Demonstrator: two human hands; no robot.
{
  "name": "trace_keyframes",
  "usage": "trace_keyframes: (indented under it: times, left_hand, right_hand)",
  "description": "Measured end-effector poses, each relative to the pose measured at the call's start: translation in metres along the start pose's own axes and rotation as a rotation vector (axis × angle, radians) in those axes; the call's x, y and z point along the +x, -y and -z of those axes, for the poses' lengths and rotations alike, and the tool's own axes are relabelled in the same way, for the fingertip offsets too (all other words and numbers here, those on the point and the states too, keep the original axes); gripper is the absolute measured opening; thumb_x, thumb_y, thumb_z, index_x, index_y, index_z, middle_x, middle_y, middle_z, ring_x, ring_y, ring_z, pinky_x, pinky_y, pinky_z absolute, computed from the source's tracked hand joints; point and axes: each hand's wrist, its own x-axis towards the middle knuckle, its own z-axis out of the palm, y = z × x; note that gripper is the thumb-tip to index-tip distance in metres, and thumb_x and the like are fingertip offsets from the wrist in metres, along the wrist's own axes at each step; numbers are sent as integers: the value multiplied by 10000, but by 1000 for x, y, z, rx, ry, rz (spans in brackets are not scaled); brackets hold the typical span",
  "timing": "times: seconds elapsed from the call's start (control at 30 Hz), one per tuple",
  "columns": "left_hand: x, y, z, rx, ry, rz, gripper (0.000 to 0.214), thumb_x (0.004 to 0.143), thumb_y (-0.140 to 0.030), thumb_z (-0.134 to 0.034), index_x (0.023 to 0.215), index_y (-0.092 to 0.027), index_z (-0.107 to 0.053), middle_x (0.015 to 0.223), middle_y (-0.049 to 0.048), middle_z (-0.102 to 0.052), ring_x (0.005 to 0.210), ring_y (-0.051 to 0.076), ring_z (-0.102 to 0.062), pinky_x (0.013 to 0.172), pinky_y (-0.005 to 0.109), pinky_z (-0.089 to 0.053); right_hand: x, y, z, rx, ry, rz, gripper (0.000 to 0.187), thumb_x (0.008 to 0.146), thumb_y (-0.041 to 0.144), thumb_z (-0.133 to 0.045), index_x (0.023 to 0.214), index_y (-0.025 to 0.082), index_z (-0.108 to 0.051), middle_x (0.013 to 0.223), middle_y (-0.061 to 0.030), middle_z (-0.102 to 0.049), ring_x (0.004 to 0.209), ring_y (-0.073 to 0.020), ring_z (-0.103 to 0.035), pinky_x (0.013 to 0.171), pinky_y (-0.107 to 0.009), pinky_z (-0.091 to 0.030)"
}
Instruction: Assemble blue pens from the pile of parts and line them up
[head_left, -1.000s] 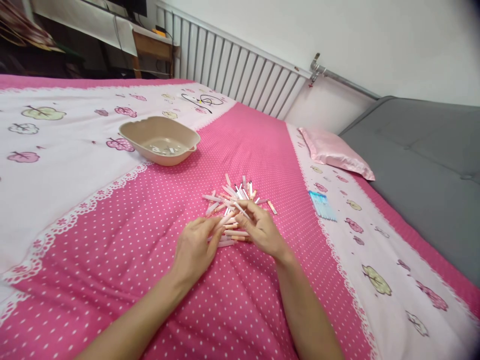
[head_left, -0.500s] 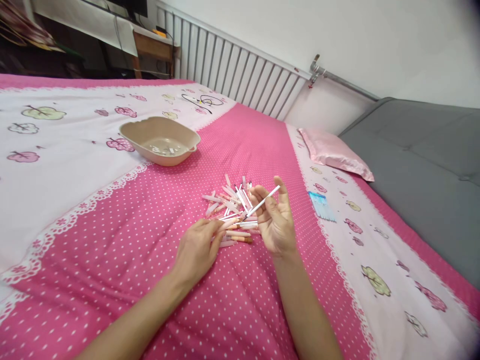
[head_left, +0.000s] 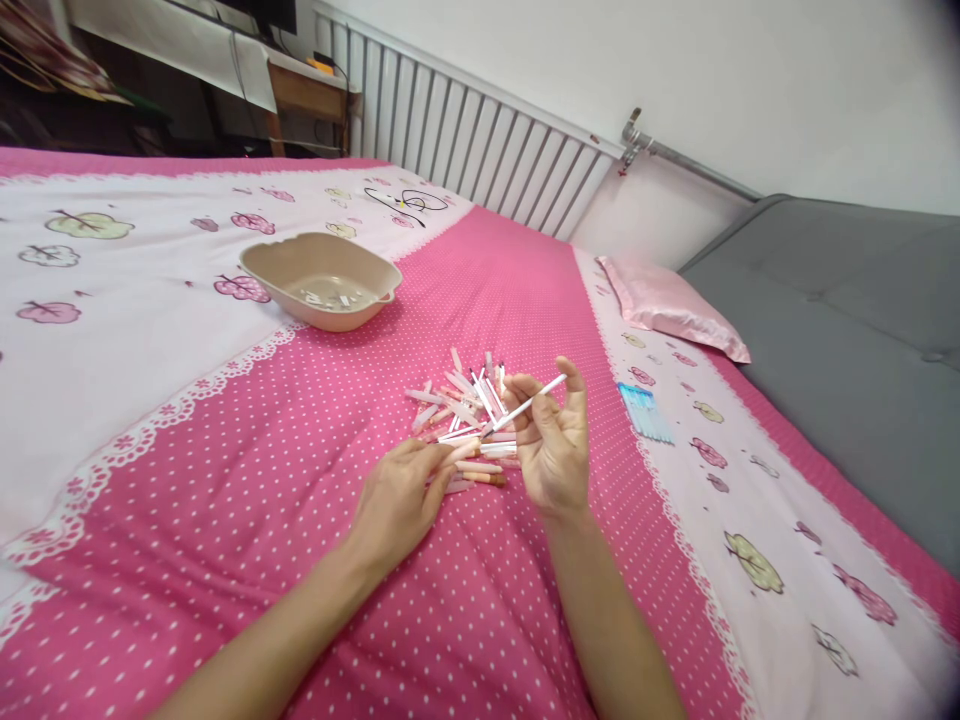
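Note:
My right hand [head_left: 553, 440] pinches a slim white stick [head_left: 534, 402] with a dark, pointed tip, perhaps a small brush. The stick slants down left, its dark end close to my left fingertips. My left hand [head_left: 397, 490] is closed on a pale pink tube-like piece [head_left: 461, 450]. Whether the dark tip touches this piece I cannot tell. Beneath and behind both hands lies a loose pile of pale pink and white sticks [head_left: 457, 388], some with dark ends. One piece with an orange-brown end [head_left: 487, 479] lies at the pile's near side.
A beige basin [head_left: 322, 260] with small white pieces inside stands beyond the pile to the left. On the right lies a blue-and-clear pack of sticks [head_left: 645, 412]. Farther off are a pink pillow [head_left: 667, 305], a black cable [head_left: 405, 205] and a white radiator [head_left: 465, 125].
The white stick and my right fingers have shifted very slightly to the right and down, away from the left fingertips. My left hand has hardly moved.

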Motion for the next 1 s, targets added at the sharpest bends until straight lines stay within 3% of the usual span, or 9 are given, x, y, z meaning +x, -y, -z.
trace_keyframes:
  times: [0.4, 0.6, 0.73, 0.8, 0.9, 1.0]
  left_hand:
    - [-2, 0, 0, -10, 11, 25, 227, 876, -261, -438, 990, -164, -609, 869, 79, -633, 799, 195, -584, 711, 305, -463]
    - [-1, -3, 1, -44, 22, 26, 225, 879, -268, -433, 986, -164, -602, 852, 72, -627, 763, 184, -580, 696, 297, -452]
    - [0, -4, 3, -95, 13, 64, 231, 892, -278, -410, 996, -173, -587, 844, 57, -635, 769, 179, -582, 690, 286, -440]
    - [1, -5, 3, -113, -9, 95, 233, 891, -283, -409, 1006, -180, -584, 851, 48, -641, 774, 175, -585, 684, 277, -435]
    - [2, -5, 6, -100, -66, 168, 248, 888, -314, -405, 972, -175, -592, 822, 44, -641, 749, 175, -581, 666, 276, -429]
    - [3, -6, 10, -99, -100, 292, 287, 882, -352, -389, 922, -161, -598, 800, 49, -637, 701, 176, -567, 627, 279, -416]
  right_hand:
    - [-5, -3, -6, 73, 69, -11, 328, 849, 207, -505, 1141, 317, -404, 983, -1, -647, 1003, -152, -601, 918, -387, -463]
    - [-8, -8, -7, -73, 114, -4, 277, 861, 234, -501, 1124, 308, -451, 986, -8, -658, 980, -155, -609, 887, -381, -477]
    - [-10, -3, -7, -281, 373, -46, 249, 879, 270, -474, 1106, 285, -576, 1147, -19, -612, 1072, -167, -563, 944, -373, -441]
    - [-9, 0, -6, -342, 488, -84, 309, 886, 286, -455, 1179, 293, -553, 1263, -14, -541, 1142, -176, -515, 957, -374, -431]
    - [-5, 0, 0, -364, 425, 0, 426, 873, 259, -474, 1291, 332, -434, 1317, -3, -491, 1153, -164, -498, 962, -368, -419]
    - [2, -8, 10, -567, 368, 56, 337, 841, 187, -493, 1156, 285, -564, 1149, -23, -607, 1013, -163, -573, 875, -344, -455]
